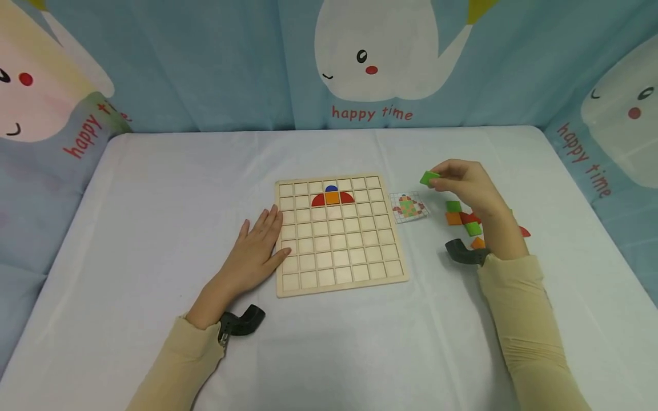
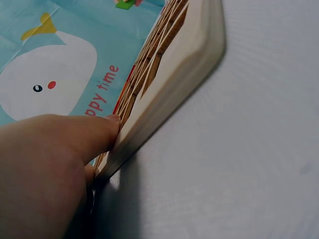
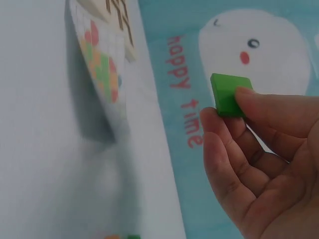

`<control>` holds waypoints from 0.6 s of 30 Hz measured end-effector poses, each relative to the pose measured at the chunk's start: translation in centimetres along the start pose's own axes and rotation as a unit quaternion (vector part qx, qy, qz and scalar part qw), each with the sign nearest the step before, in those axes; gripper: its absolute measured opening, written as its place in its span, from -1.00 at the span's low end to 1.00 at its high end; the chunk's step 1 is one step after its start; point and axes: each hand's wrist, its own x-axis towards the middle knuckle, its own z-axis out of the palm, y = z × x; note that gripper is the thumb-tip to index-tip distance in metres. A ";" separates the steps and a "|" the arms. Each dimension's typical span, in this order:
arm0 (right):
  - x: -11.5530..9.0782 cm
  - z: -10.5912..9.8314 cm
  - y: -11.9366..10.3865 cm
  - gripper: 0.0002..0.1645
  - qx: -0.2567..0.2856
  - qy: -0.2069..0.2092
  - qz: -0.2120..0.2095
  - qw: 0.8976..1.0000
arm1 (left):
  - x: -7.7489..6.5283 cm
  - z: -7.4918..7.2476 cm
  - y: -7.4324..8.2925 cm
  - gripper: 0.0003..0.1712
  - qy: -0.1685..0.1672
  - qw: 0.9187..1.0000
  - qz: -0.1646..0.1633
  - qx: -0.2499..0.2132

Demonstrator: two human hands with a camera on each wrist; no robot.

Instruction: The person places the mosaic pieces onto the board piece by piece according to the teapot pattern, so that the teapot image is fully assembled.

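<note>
My right hand (image 1: 465, 181) pinches a green square tile (image 3: 228, 94) between thumb and fingers, above the table to the right of the board. The left hand (image 1: 255, 251) lies with straight fingers on the left edge of a wooden grid board (image 1: 343, 289); in the left wrist view its thumb (image 2: 94, 132) touches the board's rim. Near the board's top row sits a blue half-round piece (image 1: 331, 188). Just below it, an orange square (image 1: 332, 197) lies between two red curved pieces (image 1: 319, 200). A printed pattern card (image 1: 409, 206) rests beside the board's right edge.
Loose tiles lie right of the card, partly hidden by the right forearm: green (image 1: 453, 206), orange (image 1: 454, 218) and red (image 1: 524, 232) ones among them. A white cloth (image 1: 195, 171) covers the table. Behind it hangs a blue printed curtain (image 1: 231, 68).
</note>
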 end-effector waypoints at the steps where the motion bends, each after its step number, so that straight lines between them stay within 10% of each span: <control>1: 0.1 0.3 -0.3 -0.67 -0.001 -0.003 -0.008 1.000 | 0.0 0.0 0.0 -0.16 0.001 1.000 0.000 0.000; 18: 2.0 6.0 -4.5 -0.78 0.033 -0.064 -0.069 0.995 | -0.1 0.0 -0.1 -0.15 0.002 1.000 0.000 -0.003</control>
